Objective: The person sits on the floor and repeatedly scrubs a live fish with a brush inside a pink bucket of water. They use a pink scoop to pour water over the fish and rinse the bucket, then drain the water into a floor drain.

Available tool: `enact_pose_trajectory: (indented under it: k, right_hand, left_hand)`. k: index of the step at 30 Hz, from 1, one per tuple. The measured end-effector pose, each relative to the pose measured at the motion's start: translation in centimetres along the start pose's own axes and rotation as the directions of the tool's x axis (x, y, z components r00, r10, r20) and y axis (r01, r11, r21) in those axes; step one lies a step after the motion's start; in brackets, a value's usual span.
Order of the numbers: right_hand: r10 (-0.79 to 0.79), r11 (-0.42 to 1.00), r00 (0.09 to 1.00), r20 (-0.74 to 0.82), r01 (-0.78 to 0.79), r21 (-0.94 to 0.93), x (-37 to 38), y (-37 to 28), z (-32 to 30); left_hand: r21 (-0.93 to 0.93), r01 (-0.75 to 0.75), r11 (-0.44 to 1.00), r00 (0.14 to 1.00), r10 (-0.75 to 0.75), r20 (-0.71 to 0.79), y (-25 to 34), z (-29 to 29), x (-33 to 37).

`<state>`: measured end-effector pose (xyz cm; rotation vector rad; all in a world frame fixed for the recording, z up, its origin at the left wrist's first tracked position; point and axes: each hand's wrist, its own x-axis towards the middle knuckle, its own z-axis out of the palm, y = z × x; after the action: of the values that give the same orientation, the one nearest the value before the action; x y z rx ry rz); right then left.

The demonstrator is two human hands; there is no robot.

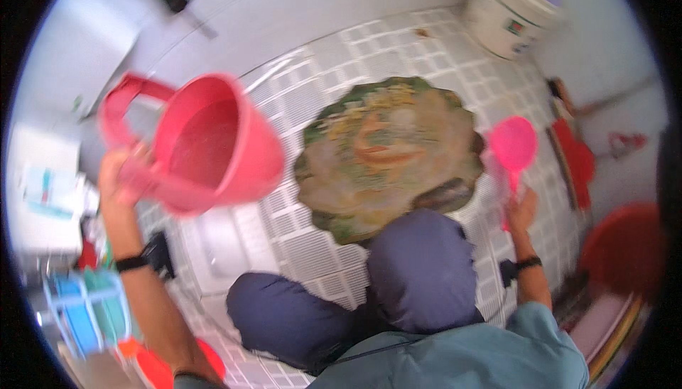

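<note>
My left hand [125, 172] is closed round the wide handle of a pink bucket [259, 151], held up at the left. The bucket is tipped, its mouth facing me and the left, and its inside shows no clear contents. At the right, my right hand [522, 211] grips the handle of a bright pink dipper [513, 145] with a round bowl. Between the two lies a scallop-edged floor mat [391, 154] with a green border and an orange fish picture. A dark oblong patch shows at its near right; I cannot tell whether it is printed or lies on top.
A white pail [504, 19] stands in the far right corner. Red-headed brushes [574, 165] lean by the right wall, with a red basin [629, 250] nearer. White squat toilet [217, 243] lies beneath the pink bucket. A blue rack [85, 311] is at the lower left.
</note>
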<state>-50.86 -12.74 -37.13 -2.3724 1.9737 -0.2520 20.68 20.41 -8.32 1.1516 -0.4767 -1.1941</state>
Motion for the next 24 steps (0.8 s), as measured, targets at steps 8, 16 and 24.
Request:
enact_pose_trajectory:
  k: [8,16,24]
  right_hand:
    - [0.056,0.899,0.964,0.259,-0.162,0.407,-0.9,17.1,10.6]
    - [-0.249,0.693,0.957,0.149,0.068,0.718,12.4,-5.8,-8.5]
    - [-0.953,0.245,0.269,-0.136,0.955,0.167,11.7,-42.3,-24.6]
  left_hand:
    - [-0.096,-0.055,0.994,0.993,0.044,-0.111,-2.8,8.2,3.6]
    - [-0.084,-0.119,0.989,0.952,0.09,-0.291,-3.4,10.2,3.6]
    - [-0.055,-0.141,0.988,0.935,0.115,-0.336,-3.3,8.8,2.7]
